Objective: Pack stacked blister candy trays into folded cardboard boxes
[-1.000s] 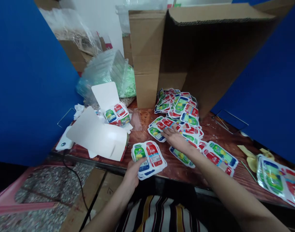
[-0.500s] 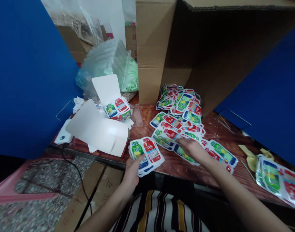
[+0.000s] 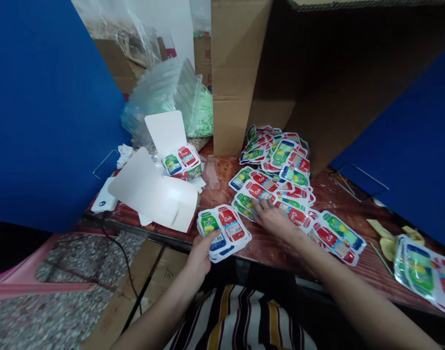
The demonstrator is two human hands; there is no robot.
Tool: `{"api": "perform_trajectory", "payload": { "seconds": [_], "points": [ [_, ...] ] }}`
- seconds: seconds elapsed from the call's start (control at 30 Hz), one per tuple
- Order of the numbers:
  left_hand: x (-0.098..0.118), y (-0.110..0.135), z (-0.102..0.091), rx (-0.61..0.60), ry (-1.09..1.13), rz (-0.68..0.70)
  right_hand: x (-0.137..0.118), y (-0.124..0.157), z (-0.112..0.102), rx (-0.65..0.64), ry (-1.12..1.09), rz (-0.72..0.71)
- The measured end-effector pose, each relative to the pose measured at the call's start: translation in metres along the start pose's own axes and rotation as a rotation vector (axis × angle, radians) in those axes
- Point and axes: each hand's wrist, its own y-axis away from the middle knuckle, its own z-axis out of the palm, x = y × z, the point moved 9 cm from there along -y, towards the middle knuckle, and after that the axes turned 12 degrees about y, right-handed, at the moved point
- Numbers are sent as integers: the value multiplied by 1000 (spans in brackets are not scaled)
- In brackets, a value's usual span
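Note:
My left hand (image 3: pixel 199 253) grips a stack of soda-printed packets (image 3: pixel 224 231), green and red bottles on white, at the near edge of the brown table (image 3: pixel 266 250). My right hand (image 3: pixel 273 217) lies with fingers stretched flat on loose packets (image 3: pixel 257 194) at the near end of a scattered pile (image 3: pixel 280 165). More loose packets (image 3: pixel 339 236) lie just right of that wrist.
A large open cardboard box (image 3: pixel 280 73) stands behind the pile. White card boxes (image 3: pixel 156 192) with packets inside lie at left, clear bags (image 3: pixel 167 97) behind them. Blue boards (image 3: pixel 43 112) flank both sides. Another packet stack (image 3: pixel 422 272) sits far right, a white device (image 3: pixel 104 200) with a cable at left.
My right hand drew back toward me, then slid left onto packets nearer the held stack. The left hand kept hold of its stack. The camera view shifted slightly.

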Motion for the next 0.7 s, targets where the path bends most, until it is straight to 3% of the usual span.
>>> {"api": "perform_trajectory", "payload": {
  "seconds": [0.17,0.3,0.53,0.7],
  "points": [
    [2,4,2,21,27,-10,-7,2,-12,-63,126,-137],
    [3,6,4,2,17,6,-12,7,-18,-106,79,-239],
    [0,3,4,-46,27,18,-9,12,-20,-30,-196,-215],
    [-2,3,7,-65,67,3,-21,8,-15,-53,-75,-183]
  ]
}}
